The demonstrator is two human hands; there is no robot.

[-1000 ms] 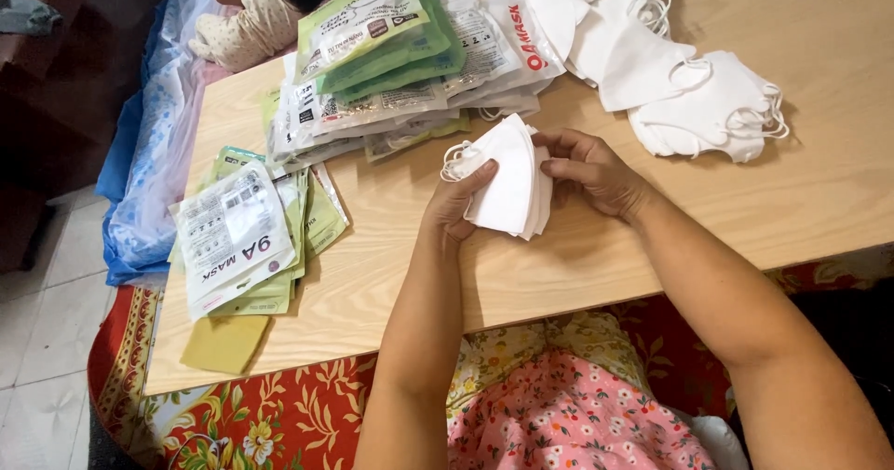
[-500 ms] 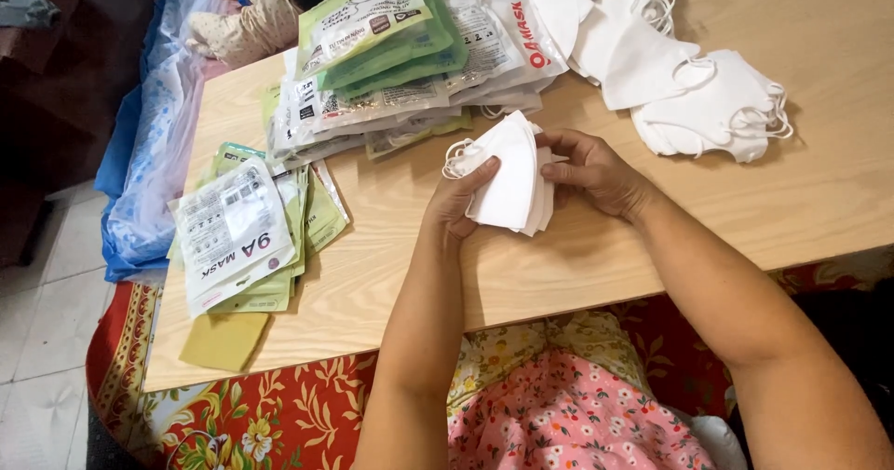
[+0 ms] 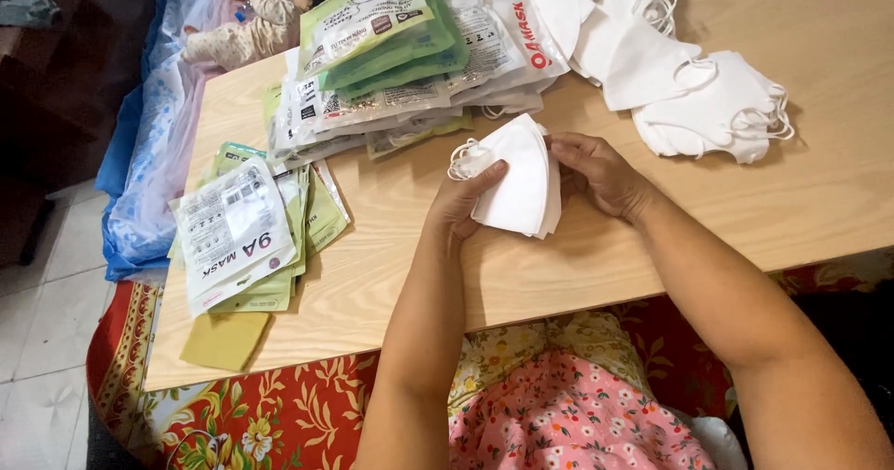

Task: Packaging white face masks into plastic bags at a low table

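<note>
Both my hands hold a small stack of folded white face masks [image 3: 517,177] just above the wooden table [image 3: 819,200]. My left hand [image 3: 466,200] grips the stack's left side, thumb on top, beside the ear loops. My right hand [image 3: 601,172] holds the right edge with its fingertips. A heap of loose white masks [image 3: 680,79] lies behind my right hand.
A pile of green and white mask packets [image 3: 400,51] sits at the back left. Flat packets [image 3: 247,232] lie near the table's left end, over a yellow card [image 3: 223,340]. Past the far left edge a baby lies on blue cloth [image 3: 154,153]. Floral cloth covers my lap.
The stack and both hands have stayed almost in place; my fingers have shifted slightly on the masks' edges.
</note>
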